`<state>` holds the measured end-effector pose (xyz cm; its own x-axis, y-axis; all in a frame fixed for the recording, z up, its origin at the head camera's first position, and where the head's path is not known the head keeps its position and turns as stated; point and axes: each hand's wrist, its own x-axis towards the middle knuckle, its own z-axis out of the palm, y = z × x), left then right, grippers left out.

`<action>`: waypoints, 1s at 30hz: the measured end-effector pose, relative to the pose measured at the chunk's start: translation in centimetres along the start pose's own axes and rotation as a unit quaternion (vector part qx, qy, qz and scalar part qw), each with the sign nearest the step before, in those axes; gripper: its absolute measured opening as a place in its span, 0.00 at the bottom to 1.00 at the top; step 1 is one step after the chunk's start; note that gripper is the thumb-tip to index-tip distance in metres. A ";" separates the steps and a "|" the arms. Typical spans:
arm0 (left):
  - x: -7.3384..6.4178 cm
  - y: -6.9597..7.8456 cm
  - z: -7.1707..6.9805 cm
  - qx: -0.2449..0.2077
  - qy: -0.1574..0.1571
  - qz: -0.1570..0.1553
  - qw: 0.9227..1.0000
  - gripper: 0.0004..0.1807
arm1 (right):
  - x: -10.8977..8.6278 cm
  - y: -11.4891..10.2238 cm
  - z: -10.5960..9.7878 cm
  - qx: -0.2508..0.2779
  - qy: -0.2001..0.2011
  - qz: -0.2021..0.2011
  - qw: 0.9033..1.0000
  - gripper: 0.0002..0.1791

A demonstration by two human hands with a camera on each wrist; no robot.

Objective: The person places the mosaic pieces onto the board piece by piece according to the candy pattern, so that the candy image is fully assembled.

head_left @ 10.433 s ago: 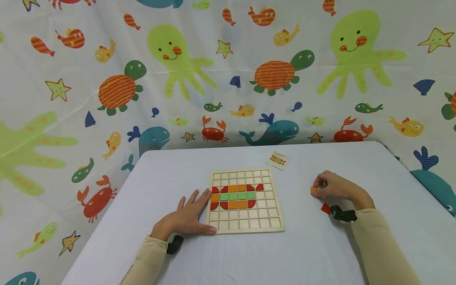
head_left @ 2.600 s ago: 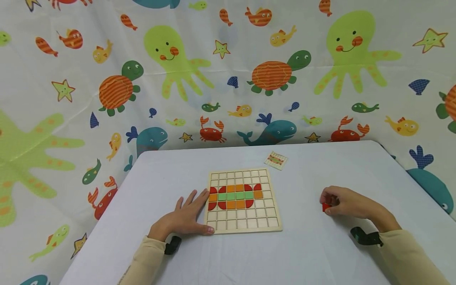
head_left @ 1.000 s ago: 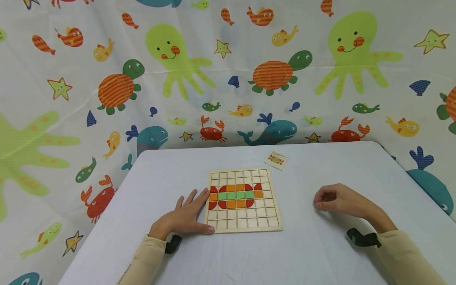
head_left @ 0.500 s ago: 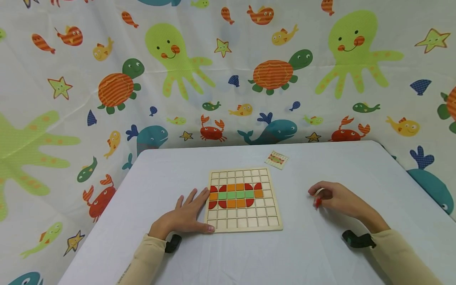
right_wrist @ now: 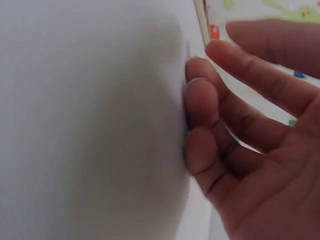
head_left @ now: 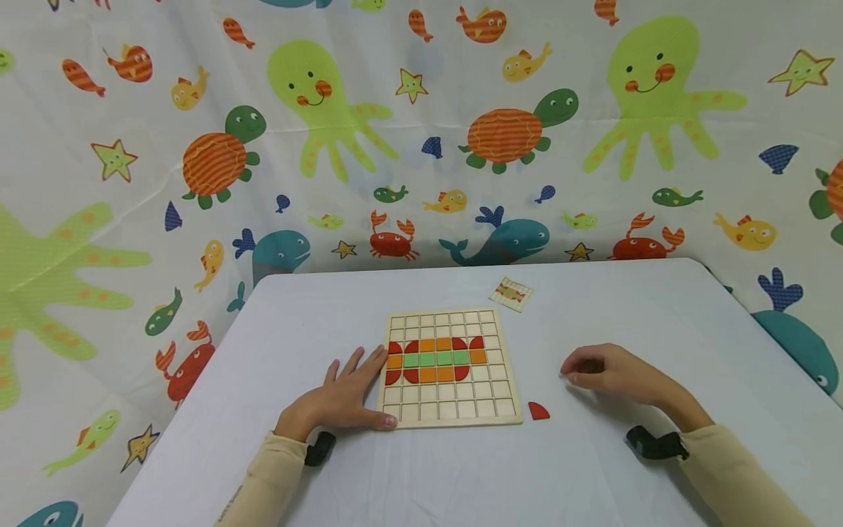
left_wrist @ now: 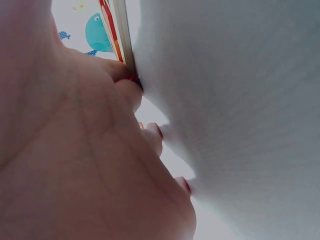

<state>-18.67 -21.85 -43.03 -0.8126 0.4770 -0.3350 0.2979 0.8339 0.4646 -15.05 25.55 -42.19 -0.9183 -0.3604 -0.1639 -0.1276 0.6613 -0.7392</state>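
A wooden grid board (head_left: 448,411) lies on the table, with red quarter-circle, orange square and green square pieces (head_left: 428,359) set in its cells in a candy-like shape. My left hand (head_left: 342,399) lies spread along the board's left edge, thumb at its lower left corner; the left wrist view shows the palm (left_wrist: 90,150) beside the board's edge (left_wrist: 126,40). A loose red quarter-circle piece (head_left: 538,411) lies just right of the board's lower right corner. Beyond it, my right hand (head_left: 612,375) rests low over the table, fingers loosely curled with nothing seen between thumb and index finger (right_wrist: 227,56).
A small pattern card (head_left: 511,294) lies tilted behind the board's upper right corner. The white table (head_left: 316,307) ends at a curtain (head_left: 408,139) printed with sea animals. Dark wrist cameras (head_left: 652,443) sit on both wrists.
Over ten seconds, an orange square has gone from the right hand onto the board. The red piece, in the right hand half a second ago, now lies on the table. The left hand stays put.
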 end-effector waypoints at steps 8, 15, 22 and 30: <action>-0.1 0.0 -0.1 0.001 -0.003 0.000 1.000 0.70 | 0.5 -2.7 2.8 -0.042 -0.059 -0.032 0.997 0.17; -0.2 0.2 -0.2 -0.003 -0.005 -0.002 1.000 0.69 | 0.8 -3.7 4.4 -0.093 -0.057 -0.057 0.992 0.19; -0.2 0.1 -0.2 0.001 -0.001 0.001 1.000 0.69 | 0.9 -3.6 4.5 -0.103 -0.047 -0.082 0.990 0.12; -0.1 -0.1 0.0 0.007 0.003 0.001 1.000 0.70 | 0.9 -3.4 4.1 -0.082 -0.024 -0.109 0.990 0.03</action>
<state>-18.62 -21.93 -43.03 -0.8150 0.4768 -0.3294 0.3066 0.8371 0.4530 -13.95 20.32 -42.52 -0.8436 -0.5349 -0.0466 -0.3835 0.6610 -0.6450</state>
